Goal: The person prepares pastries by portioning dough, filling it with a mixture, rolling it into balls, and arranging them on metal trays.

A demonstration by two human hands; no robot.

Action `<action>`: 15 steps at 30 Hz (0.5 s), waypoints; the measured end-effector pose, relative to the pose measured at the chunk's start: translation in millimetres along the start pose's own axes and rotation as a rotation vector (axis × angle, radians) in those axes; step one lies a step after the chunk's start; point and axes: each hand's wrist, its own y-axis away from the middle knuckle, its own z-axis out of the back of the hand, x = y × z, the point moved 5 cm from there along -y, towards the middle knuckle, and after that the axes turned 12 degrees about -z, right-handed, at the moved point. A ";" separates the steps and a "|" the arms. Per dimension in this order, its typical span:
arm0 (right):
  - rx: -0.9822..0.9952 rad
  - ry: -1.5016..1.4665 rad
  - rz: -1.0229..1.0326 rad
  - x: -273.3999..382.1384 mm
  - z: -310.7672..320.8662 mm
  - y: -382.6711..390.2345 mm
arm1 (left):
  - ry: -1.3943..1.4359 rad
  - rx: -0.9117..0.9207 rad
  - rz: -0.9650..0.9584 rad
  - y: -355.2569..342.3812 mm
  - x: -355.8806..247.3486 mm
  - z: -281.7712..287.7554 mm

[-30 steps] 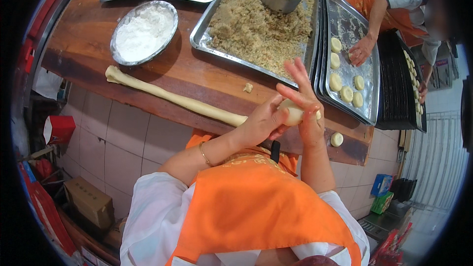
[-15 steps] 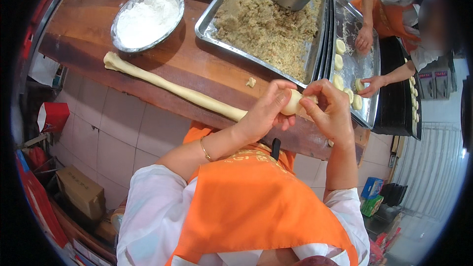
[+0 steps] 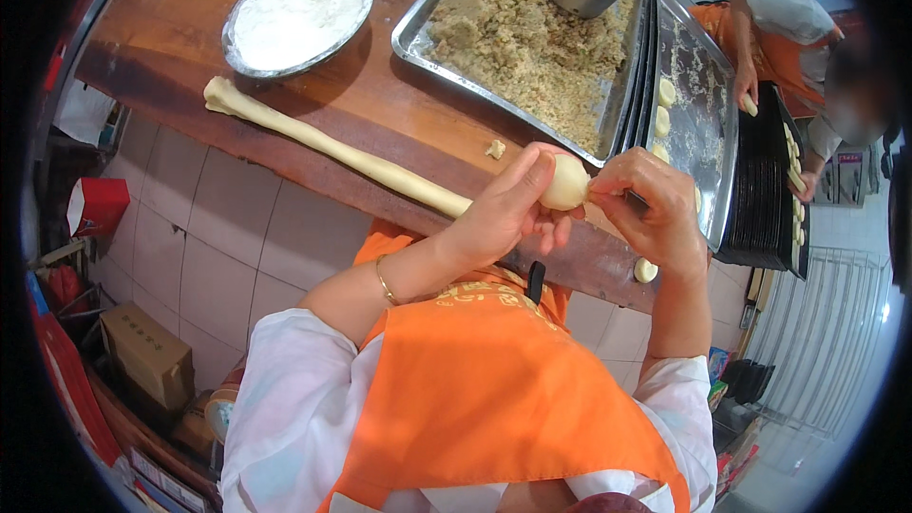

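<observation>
A smooth, pale dough ball (image 3: 567, 182) rests in my left hand (image 3: 508, 198), whose thumb and fingers curve around it. My right hand (image 3: 657, 207) pinches at the ball's right side, thumb and forefinger pressed together there. Whatever bit of dough sits between those fingertips is mostly hidden. A long dough rope (image 3: 332, 150) lies along the table's near edge, its right end close to my left wrist. One small dough piece (image 3: 645, 271) sits by the edge below my right hand, and a crumb of dough (image 3: 495, 149) lies beyond my left.
A bowl of white flour (image 3: 228, 47) stands at the far left. The large metal tray (image 3: 503, 93) holds crumbly filling and a round tin of pale grains (image 3: 577, 2). Right of it, a floured tray (image 3: 708, 147) carries dough rounds. A co-worker (image 3: 784, 14) stands beside stacked black trays (image 3: 755, 190).
My right fingertips have shifted right to the ball's side, showing more of it. The co-worker's hands have left the floured tray, one reaching the black trays; fewer rounds show on the floured tray.
</observation>
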 end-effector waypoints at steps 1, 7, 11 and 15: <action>0.005 0.014 0.024 2.8 -1.2 -0.9 | 0.003 0.014 0.003 -1.7 1.6 -0.5; 0.047 0.074 0.013 3.7 -4.3 -0.9 | 0.003 -0.254 -0.089 -1.9 -9.5 -16.6; 0.060 0.058 0.030 5.9 -6.1 -0.5 | -0.196 -0.153 0.034 2.1 -3.2 -2.6; 0.123 0.119 0.086 6.0 -14.0 -0.4 | -0.416 -0.174 0.001 -1.3 -2.9 3.6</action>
